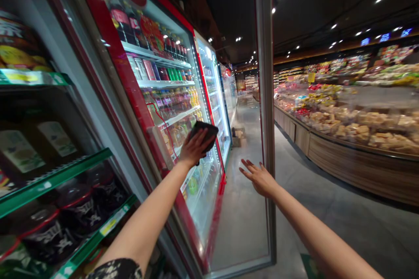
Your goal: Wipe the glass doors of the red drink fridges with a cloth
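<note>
A glass cooler door (266,95) in a grey metal frame stands swung open in front of me. My left hand (197,142) lies over a dark folded cloth (209,132), pressing it at the glass. Near the door's outer edge, my right hand (260,177) has its fingers apart with nothing in them. Whether those fingers touch the glass I cannot tell. Through the pane shows a red-framed drinks fridge (119,58) with rows of bottles and cans.
On the left, the open cooler's green-edged shelves (59,180) hold large dark bottles (78,200). A long curved produce counter (347,156) with wood panelling runs along the right. Grey floor (294,226) lies between. Some cardboard boxes (238,137) sit farther down the aisle.
</note>
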`<state>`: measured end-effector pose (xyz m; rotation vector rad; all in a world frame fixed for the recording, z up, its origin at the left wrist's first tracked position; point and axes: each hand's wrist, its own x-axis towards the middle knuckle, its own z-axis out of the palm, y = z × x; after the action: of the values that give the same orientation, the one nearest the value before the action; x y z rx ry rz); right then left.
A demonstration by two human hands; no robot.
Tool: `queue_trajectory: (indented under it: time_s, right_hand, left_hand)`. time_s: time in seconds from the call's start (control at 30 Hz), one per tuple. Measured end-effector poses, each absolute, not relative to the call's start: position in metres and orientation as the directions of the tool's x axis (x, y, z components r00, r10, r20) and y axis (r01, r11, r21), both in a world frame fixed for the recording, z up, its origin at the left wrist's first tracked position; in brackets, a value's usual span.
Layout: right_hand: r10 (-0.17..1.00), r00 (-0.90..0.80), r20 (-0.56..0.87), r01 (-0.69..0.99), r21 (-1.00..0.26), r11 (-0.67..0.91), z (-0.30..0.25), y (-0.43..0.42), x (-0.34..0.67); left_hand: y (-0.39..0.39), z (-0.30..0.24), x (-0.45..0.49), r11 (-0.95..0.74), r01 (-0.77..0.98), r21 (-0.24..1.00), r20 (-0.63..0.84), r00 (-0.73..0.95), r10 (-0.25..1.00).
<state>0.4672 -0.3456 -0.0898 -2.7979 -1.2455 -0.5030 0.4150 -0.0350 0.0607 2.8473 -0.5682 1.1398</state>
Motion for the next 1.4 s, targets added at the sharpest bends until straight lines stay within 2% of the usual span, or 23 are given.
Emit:
queue_trajectory:
  time_s: [0.07,0.1,0.17,0.23,0.37,0.47,0.57,0.63,0.67,0.73,0.77,0.8,0.87,0.93,1.07,1.23,1.3,1.4]
  right_hand:
    - [0.729,0.604,0.323,0.738,0.120,-0.664,-0.083,-0.355,0.470]
    - [0.732,0.592,0.337,0.738,0.138,-0.660,-0.082,-0.360,0.471]
    - [0.735,0.568,0.370,0.735,0.174,-0.656,-0.081,-0.368,0.474]
    - [0.732,0.553,0.398,0.725,0.202,-0.658,-0.085,-0.375,0.476]
    - [0.733,0.519,0.439,0.725,0.228,-0.650,-0.102,-0.391,0.479]
    - [0.734,0.486,0.475,0.736,0.231,-0.636,-0.118,-0.411,0.482]
    - [0.713,0.490,0.502,0.727,0.216,-0.652,-0.128,-0.432,0.487]
    - [0.711,0.493,0.501,0.730,0.206,-0.652,-0.131,-0.442,0.490]
    - [0.713,0.494,0.497,0.734,0.201,-0.649,-0.132,-0.446,0.491]
    - [0.714,0.500,0.491,0.740,0.187,-0.647,-0.134,-0.449,0.493]
    - [0.713,0.502,0.490,0.742,0.180,-0.646,-0.134,-0.449,0.494]
    - [0.714,0.501,0.489,0.746,0.175,-0.643,-0.134,-0.449,0.495]
    - [0.721,0.493,0.488,0.755,0.172,-0.633,-0.134,-0.448,0.496]
    - [0.727,0.481,0.490,0.762,0.175,-0.623,-0.134,-0.447,0.498]
    - [0.726,0.457,0.515,0.773,0.175,-0.610,-0.136,-0.445,0.500]
    - [0.729,0.405,0.552,0.787,0.195,-0.585,-0.149,-0.443,0.498]
    - [0.729,0.371,0.575,0.793,0.212,-0.571,-0.152,-0.442,0.497]
    - [0.700,0.311,0.642,0.793,0.231,-0.564,-0.150,-0.441,0.495]
  left_hand:
    - [-0.065,0.098,0.435,-0.979,-0.179,-0.100,0.828,0.530,-0.182]
    - [-0.082,0.110,0.445,-0.986,-0.133,-0.096,0.867,0.475,-0.149]
    - [-0.113,0.118,0.460,-0.985,-0.095,-0.144,0.878,0.446,-0.172]
    - [-0.135,0.102,0.467,-0.955,-0.136,-0.264,0.811,0.505,-0.296]
    - [-0.140,0.018,0.450,-0.761,-0.390,-0.519,0.477,0.607,-0.636]
    - [-0.116,-0.040,0.428,-0.693,-0.466,-0.550,0.384,0.596,-0.705]
    - [-0.097,-0.044,0.422,-0.682,-0.482,-0.551,0.370,0.592,-0.716]
    - [-0.102,-0.013,0.431,-0.750,-0.414,-0.516,0.459,0.606,-0.650]
    - [-0.111,0.009,0.438,-0.849,-0.300,-0.435,0.605,0.601,-0.523]
    - [-0.138,0.058,0.456,-0.980,-0.077,-0.185,0.850,0.488,-0.199]
    - [-0.153,0.080,0.465,-0.994,-0.039,-0.103,0.899,0.423,-0.110]
    - [-0.168,0.097,0.473,-0.996,-0.042,-0.079,0.917,0.390,-0.089]
    - [-0.194,0.113,0.486,-0.984,-0.104,-0.146,0.893,0.414,-0.176]
    - [-0.211,0.102,0.496,-0.944,-0.189,-0.269,0.813,0.481,-0.328]
    - [-0.214,0.014,0.502,-0.831,-0.348,-0.434,0.606,0.570,-0.555]
    - [-0.179,-0.100,0.480,-0.705,-0.505,-0.497,0.471,0.526,-0.709]
    - [-0.166,-0.117,0.474,-0.657,-0.552,-0.513,0.428,0.499,-0.753]
    - [-0.159,-0.114,0.484,-0.645,-0.556,-0.525,0.425,0.485,-0.764]
